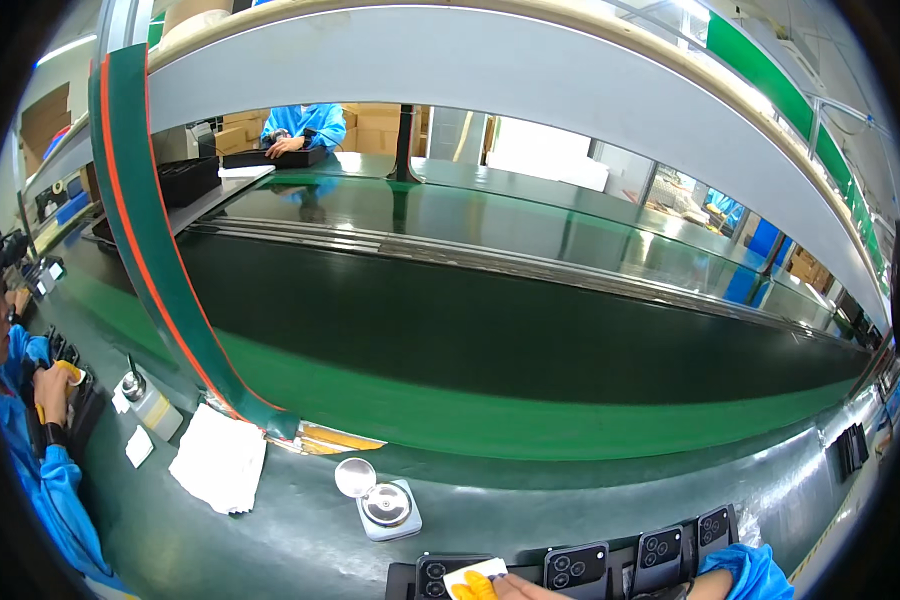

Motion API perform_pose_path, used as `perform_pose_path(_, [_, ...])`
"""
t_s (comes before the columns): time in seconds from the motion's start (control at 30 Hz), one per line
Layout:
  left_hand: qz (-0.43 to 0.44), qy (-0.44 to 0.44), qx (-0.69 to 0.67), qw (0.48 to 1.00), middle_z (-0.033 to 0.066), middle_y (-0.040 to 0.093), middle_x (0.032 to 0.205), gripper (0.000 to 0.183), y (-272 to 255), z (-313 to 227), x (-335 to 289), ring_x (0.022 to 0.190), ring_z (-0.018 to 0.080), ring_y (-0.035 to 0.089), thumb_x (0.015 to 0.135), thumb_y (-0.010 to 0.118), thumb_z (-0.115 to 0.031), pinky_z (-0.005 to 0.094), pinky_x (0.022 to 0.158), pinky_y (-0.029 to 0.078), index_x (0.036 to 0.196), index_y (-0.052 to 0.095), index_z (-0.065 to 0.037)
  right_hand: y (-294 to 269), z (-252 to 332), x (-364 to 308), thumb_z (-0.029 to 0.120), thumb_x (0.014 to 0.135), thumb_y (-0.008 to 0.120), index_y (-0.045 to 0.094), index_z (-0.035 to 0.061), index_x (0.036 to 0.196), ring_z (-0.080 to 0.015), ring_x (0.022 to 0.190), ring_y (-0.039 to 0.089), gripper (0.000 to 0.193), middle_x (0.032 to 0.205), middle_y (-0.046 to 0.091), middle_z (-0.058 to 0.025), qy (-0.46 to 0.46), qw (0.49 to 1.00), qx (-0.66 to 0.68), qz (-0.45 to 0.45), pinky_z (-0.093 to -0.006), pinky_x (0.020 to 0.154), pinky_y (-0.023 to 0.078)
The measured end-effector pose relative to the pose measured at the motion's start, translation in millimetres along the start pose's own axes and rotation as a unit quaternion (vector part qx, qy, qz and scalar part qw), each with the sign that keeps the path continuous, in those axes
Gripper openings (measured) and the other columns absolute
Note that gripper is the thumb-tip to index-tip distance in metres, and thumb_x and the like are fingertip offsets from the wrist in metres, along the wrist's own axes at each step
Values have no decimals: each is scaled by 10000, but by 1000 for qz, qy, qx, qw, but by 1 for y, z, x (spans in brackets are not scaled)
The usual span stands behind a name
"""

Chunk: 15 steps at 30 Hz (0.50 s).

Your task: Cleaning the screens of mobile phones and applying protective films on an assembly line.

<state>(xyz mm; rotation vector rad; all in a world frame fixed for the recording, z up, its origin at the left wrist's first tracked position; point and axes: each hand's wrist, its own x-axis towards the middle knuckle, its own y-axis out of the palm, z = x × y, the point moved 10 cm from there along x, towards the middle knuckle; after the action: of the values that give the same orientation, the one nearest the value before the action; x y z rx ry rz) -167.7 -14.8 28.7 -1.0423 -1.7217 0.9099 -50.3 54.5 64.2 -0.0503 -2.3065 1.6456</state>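
Along the lower edge, several dark phone-shaped pieces with round camera rings stand in a row in a black tray (pixel 620 556). My right hand (pixel 522 588) reaches in from the right, its forearm in a blue sleeve (pixel 760 573). Its fingers, some in yellow covers, are pressed on a small white wipe (pixel 462 576) over the leftmost phone-shaped piece (pixel 433 573). Other pieces, such as this phone-shaped piece (pixel 576 567), stand to the right of that hand. The frame's lower edge cuts off part of the hand. I do not see my left hand.
A square dispenser bottle (pixel 388 508) with its metal lid raised stands beyond the tray. White wipes (pixel 220 460) lie left of it, near another bottle (pixel 152 405). A green post (pixel 155 220) rises beside the conveyor belt (pixel 470 330). A co-worker (pixel 45 440) sits at left.
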Motion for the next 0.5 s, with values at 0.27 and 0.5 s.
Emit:
perform_pose_path(0.27, [36, -15, -40, 998, 136, 344, 1410, 548, 24, -87, -41, 1187, 422, 387, 776, 679, -356, 614, 998, 297, 1265, 517, -169, -4, 26, 30, 228, 722, 495, 570, -109, 1122, -298, 1094, 527, 529, 1138, 576, -196, -97, 994, 30, -32, -376, 970, 414])
perform_pose_path(0.5, [61, -62, -16, 996, 125, 358, 1405, 588, 25, -80, -38, 1196, 410, 388, 774, 677, -354, 601, 1007, 294, 1307, 484, -197, 11, -9, 38, 160, 742, 514, 566, -62, 1151, -250, 1053, 557, 468, 1129, 577, -153, -9, 995, 80, -55, -327, 951, 440])
